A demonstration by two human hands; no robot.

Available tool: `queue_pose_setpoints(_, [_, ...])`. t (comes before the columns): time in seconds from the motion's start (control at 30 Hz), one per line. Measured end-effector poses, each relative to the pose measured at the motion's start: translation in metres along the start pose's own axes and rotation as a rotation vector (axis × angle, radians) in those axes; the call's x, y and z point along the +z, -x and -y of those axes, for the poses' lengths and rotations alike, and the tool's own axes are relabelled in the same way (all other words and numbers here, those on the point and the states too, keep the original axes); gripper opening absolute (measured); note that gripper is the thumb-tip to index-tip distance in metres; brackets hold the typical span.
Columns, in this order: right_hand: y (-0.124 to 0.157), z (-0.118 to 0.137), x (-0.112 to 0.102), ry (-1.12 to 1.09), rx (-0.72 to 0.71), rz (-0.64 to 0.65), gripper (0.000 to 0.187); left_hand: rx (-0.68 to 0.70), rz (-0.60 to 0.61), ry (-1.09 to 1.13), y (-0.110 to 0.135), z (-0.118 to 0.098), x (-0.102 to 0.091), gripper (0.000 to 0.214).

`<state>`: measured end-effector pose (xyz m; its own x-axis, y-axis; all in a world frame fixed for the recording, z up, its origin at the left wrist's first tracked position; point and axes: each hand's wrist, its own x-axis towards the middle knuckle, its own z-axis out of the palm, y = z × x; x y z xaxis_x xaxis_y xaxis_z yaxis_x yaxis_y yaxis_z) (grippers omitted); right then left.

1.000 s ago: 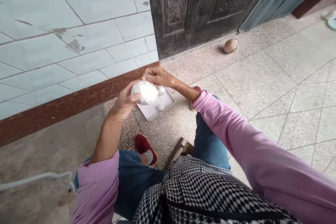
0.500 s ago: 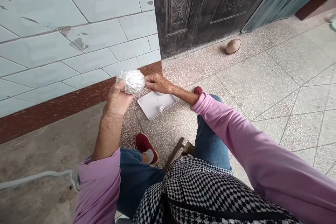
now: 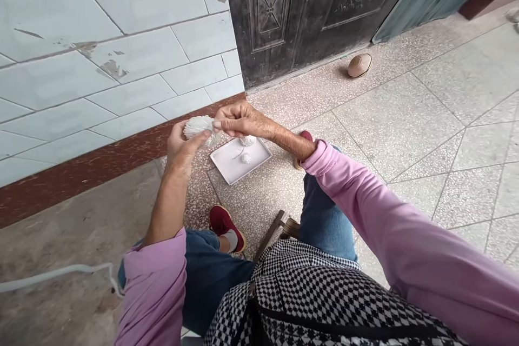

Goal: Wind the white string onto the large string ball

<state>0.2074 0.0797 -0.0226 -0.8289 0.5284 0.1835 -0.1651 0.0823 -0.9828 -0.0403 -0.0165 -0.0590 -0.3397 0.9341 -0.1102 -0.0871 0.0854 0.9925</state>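
Observation:
A ball of shiny white string [image 3: 197, 126] is gripped by my left hand [image 3: 181, 143], with the fingers behind it and the thumb across its lower front. My right hand [image 3: 239, 119] pinches at the ball's right edge; any strand between those fingertips is too fine to make out. Below the hands, a shallow white tray [image 3: 228, 173] lies on the floor by the wall. In it sit a small white ball [image 3: 245, 158] and a larger white ball [image 3: 248, 141], partly hidden under my right hand. A thin strand shows on the tray near them.
A white tiled wall [image 3: 121, 54] with a red-brown base strip stands ahead on the left. Beside it is a dark carved door [image 3: 292, 11]. A pinkish rounded object [image 3: 359, 65] lies on the speckled floor. A pale hose [image 3: 57, 270] runs along the left.
The ball has turned and tipped lower in my left hand, whose thumb now lies across its front. My right hand has moved a little up and left, overlapping the ball's right edge.

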Motion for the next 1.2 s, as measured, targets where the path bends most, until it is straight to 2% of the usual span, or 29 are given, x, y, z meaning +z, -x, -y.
queue_pose_setpoints(0.1, [-0.004,-0.003,-0.012,0.017,-0.071,-0.104,0.058,-0.067,0.07,-0.037,0.009,-0.005,0.007,0.089])
queue_pose_setpoints(0.2, [-0.006,-0.008,-0.017,0.096,-0.091,-0.179,0.055,-0.127,0.234,-0.041,0.023,-0.018,0.019,0.086])
queue_pose_setpoints(0.33, [-0.007,-0.012,-0.013,0.186,-0.117,-0.196,0.05,-0.138,0.356,-0.037,0.038,-0.031,0.031,0.078])
queue_pose_setpoints(0.47, [-0.008,-0.017,-0.005,0.243,-0.137,-0.18,0.051,-0.142,0.392,-0.012,0.042,-0.032,0.032,0.072])
queue_pose_setpoints(0.7, [-0.019,-0.034,-0.011,0.211,-0.118,-0.166,0.056,-0.16,0.318,0.034,0.042,-0.029,0.035,0.066])
queue_pose_setpoints(0.87, [-0.027,-0.044,-0.015,0.141,-0.019,-0.228,0.041,-0.089,0.225,0.25,0.044,-0.042,0.041,0.076])
queue_pose_setpoints(0.97, [-0.022,-0.039,-0.006,0.211,0.031,-0.256,0.044,-0.011,0.16,0.336,0.041,-0.048,0.039,0.083])
queue_pose_setpoints(1.2, [-0.004,-0.017,0.016,0.462,0.125,-0.131,0.044,-0.003,-0.01,0.432,0.033,-0.043,0.036,0.089])
